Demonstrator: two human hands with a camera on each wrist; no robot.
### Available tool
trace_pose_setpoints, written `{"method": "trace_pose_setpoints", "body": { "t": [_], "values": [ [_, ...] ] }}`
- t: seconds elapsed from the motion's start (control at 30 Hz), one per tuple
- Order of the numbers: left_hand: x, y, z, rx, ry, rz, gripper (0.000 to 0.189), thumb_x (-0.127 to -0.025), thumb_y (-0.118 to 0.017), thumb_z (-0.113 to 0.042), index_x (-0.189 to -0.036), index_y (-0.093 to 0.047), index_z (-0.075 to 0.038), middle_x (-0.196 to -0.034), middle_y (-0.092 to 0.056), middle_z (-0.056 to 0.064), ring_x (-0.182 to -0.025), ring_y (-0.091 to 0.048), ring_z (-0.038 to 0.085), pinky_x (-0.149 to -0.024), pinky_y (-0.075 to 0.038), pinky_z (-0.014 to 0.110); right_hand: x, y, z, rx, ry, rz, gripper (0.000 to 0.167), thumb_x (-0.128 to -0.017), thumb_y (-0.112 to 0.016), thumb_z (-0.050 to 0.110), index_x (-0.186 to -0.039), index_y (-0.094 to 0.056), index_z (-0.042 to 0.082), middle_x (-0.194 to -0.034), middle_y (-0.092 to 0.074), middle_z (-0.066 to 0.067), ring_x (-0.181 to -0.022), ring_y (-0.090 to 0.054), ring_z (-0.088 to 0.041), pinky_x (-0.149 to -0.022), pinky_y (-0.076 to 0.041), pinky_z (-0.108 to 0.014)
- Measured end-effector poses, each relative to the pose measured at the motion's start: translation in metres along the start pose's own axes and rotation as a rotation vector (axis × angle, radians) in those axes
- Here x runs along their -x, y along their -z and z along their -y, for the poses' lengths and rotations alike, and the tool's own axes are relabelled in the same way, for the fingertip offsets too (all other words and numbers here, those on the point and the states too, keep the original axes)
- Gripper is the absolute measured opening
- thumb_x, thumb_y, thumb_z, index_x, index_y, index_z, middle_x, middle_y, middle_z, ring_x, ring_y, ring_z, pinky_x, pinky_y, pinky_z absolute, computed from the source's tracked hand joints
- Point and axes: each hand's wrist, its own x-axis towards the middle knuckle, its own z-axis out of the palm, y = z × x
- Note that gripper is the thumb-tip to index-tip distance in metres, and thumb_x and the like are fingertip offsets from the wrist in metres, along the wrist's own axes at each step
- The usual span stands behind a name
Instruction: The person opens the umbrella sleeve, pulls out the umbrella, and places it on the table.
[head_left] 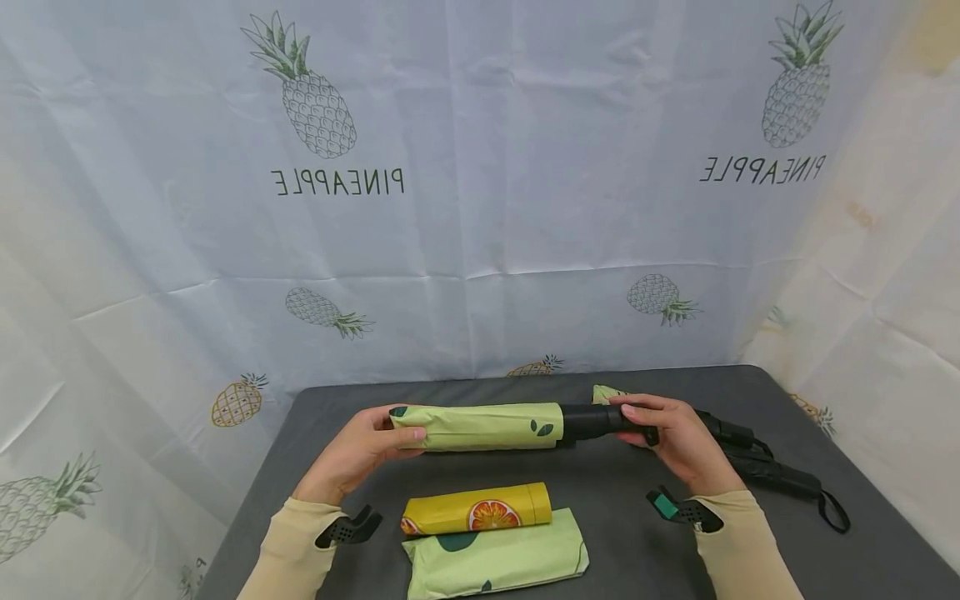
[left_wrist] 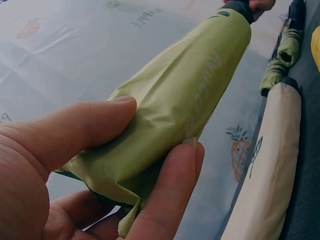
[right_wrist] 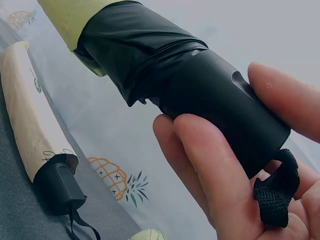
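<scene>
Level above the table, a folded umbrella in a light green sleeve is held between both hands. My left hand pinches the sleeve's far end, thumb on one side and fingers on the other; that end looks loose and wrinkled in the left wrist view. My right hand grips the black handle, with its wrist strap hanging by the palm. Black folded fabric shows between sleeve and handle in the right wrist view. Below lie a yellow sleeve with orange slices and a light green one.
More folded umbrellas lie toward the right of the dark grey table, one with a black handle and strap. A cream umbrella shows in both wrist views. A white pineapple-print curtain hangs behind the table.
</scene>
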Motion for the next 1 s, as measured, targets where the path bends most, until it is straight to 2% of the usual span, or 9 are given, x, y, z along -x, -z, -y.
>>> {"method": "trace_pose_setpoints", "body": {
  "t": [0.43, 0.57, 0.8, 1.0],
  "values": [
    [0.0, 0.0, 0.0, -0.004, 0.007, 0.004, 0.061, -0.104, -0.076, -0.02, -0.154, -0.052, 0.005, -0.129, -0.07, 0.007, -0.116, -0.073, 0.022, -0.112, -0.06, 0.051, 0.001, 0.008, 0.0, -0.007, 0.0, 0.01, 0.026, -0.112, -0.062, 0.014, -0.131, -0.079, 0.02, -0.125, -0.068, 0.012, -0.113, -0.071, -0.009, -0.095, -0.067, -0.033],
    [0.001, 0.001, 0.0, -0.008, 0.008, 0.003, 0.06, -0.104, -0.076, -0.021, -0.153, -0.053, 0.004, -0.128, -0.07, 0.007, -0.117, -0.073, 0.022, -0.114, -0.058, 0.053, 0.002, 0.011, 0.001, -0.005, 0.002, 0.015, 0.027, -0.112, -0.061, 0.015, -0.133, -0.077, 0.017, -0.126, -0.069, 0.013, -0.113, -0.071, -0.009, -0.095, -0.067, -0.033],
    [0.0, 0.001, 0.0, -0.014, 0.003, 0.01, 0.057, -0.104, -0.075, -0.02, -0.15, -0.055, 0.005, -0.125, -0.07, 0.006, -0.115, -0.073, 0.022, -0.11, -0.062, 0.046, 0.003, 0.016, 0.002, -0.001, 0.001, 0.011, 0.028, -0.112, -0.061, 0.014, -0.135, -0.077, 0.016, -0.124, -0.069, 0.014, -0.11, -0.074, -0.009, -0.098, -0.067, -0.037],
    [0.0, 0.0, 0.0, -0.004, 0.0, 0.018, 0.057, -0.104, -0.075, -0.02, -0.151, -0.055, 0.005, -0.128, -0.07, 0.006, -0.117, -0.073, 0.022, -0.112, -0.06, 0.05, 0.005, 0.02, 0.003, -0.021, 0.011, 0.017, 0.028, -0.112, -0.06, 0.011, -0.132, -0.078, 0.017, -0.125, -0.07, 0.015, -0.111, -0.074, -0.009, -0.097, -0.067, -0.037]
  ]
}}
